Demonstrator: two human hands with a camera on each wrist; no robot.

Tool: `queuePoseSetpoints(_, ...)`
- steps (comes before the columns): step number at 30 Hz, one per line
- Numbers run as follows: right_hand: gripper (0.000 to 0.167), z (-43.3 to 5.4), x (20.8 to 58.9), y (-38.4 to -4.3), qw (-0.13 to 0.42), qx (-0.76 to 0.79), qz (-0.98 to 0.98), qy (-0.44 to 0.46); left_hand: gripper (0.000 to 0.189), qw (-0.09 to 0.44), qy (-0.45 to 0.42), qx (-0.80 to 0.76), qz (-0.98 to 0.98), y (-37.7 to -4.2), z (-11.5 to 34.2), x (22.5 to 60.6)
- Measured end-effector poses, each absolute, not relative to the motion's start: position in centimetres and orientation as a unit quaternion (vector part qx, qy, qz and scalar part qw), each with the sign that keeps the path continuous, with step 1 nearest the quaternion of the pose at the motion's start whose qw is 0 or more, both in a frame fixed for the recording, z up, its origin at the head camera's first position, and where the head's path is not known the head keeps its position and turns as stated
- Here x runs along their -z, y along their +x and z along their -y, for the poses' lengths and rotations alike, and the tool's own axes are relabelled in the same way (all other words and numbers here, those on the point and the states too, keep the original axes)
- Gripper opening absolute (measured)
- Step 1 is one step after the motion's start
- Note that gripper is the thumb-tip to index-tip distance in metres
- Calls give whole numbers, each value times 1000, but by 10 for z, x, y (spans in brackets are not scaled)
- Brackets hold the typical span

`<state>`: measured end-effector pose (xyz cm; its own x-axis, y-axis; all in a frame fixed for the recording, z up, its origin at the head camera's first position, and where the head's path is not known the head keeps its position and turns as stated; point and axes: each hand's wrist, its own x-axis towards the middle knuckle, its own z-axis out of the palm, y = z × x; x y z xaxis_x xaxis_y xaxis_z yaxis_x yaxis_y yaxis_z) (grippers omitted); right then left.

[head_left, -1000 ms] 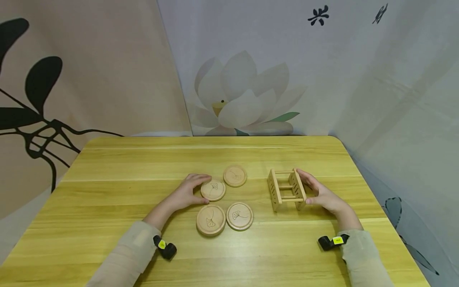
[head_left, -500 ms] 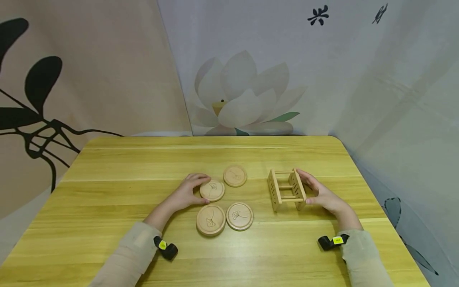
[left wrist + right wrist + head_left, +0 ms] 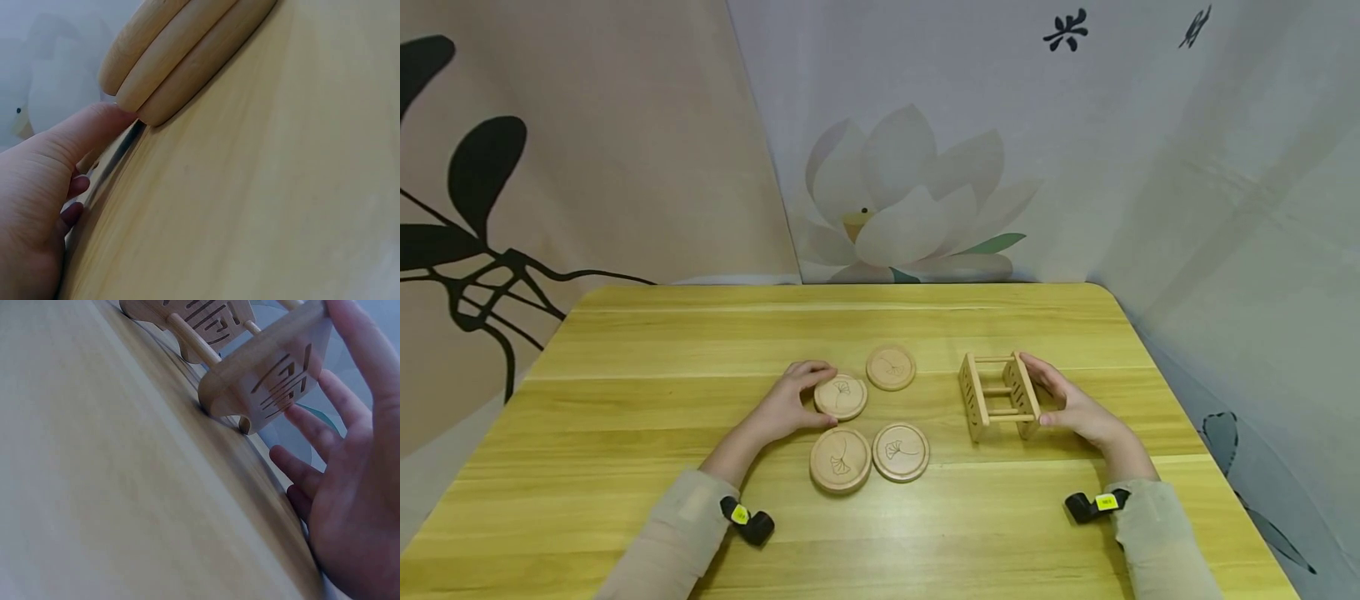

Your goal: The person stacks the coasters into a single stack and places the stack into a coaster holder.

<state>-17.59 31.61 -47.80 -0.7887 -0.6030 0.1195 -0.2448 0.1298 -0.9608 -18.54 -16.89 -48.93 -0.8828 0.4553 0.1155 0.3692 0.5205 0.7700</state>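
Note:
My left hand [image 3: 784, 406] spans a round wooden coaster [image 3: 841, 397] engraved with a ginkgo leaf, its thumb and fingers at opposite edges. Just nearer to me stands a coaster stack [image 3: 841, 461], whose layered edges [image 3: 187, 53] fill the top of the left wrist view, close to the thumb. A separate coaster [image 3: 901, 452] lies right of that stack; another coaster [image 3: 891, 367] lies farther back. On the right, my right hand [image 3: 1075, 410] holds the right side panel of a wooden coaster rack [image 3: 997, 392]. The slotted panel [image 3: 275, 375] shows thumb and fingertips against it in the right wrist view.
Everything rests on a wood-grain table [image 3: 715, 333]. Behind it hangs a pale cloth backdrop [image 3: 940, 75] printed with a lotus and dark leaves. Black wrist cameras are strapped over both sleeves.
My left hand and the coaster in it have shifted slightly left, widening the gap to the far coaster. My right hand and the rack have stayed in place.

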Motion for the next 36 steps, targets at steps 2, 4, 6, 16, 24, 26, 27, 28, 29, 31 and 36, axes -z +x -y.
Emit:
queuePoseSetpoints(2,92,-316,478,-176,152,596,-734,-289,81,49,232,-432,-870,-185,169,490)
queuePoseSetpoints(4,92,-316,478,-176,152,595,-734,-289,81,45,225,-436,-870,-184,169,490)
queuePoseSetpoints(6,92,-316,478,-176,153,595,-734,-290,81,41,217,-442,-870,-184,170,491)
queuePoseSetpoints(16,92,-316,479,-177,152,592,-738,-285,81,35,185,-500,-846,-180,172,488)
queuePoseSetpoints(24,92,-317,480,-178,149,589,-741,-285,80,29,176,-519,-836,-177,175,484)
queuePoseSetpoints(26,93,-317,479,-178,152,591,-741,-282,79,25,177,-526,-831,-175,175,484)
queuePoseSetpoints(27,93,-317,479,-178,152,591,-740,-282,79,24,177,-528,-830,-174,175,483)
queuePoseSetpoints(28,93,-316,479,-178,151,591,-740,-282,78,27,172,-531,-829,-171,174,478)
queuePoseSetpoints(29,93,-316,478,-177,151,591,-740,-283,77,30,169,-534,-828,-166,172,472)
queuePoseSetpoints(31,93,-316,478,-177,149,590,-741,-285,77,32,165,-538,-826,-160,170,466)
queuePoseSetpoints(36,93,-316,479,-177,147,589,-740,-289,78,23,168,-540,-824,-153,171,470)
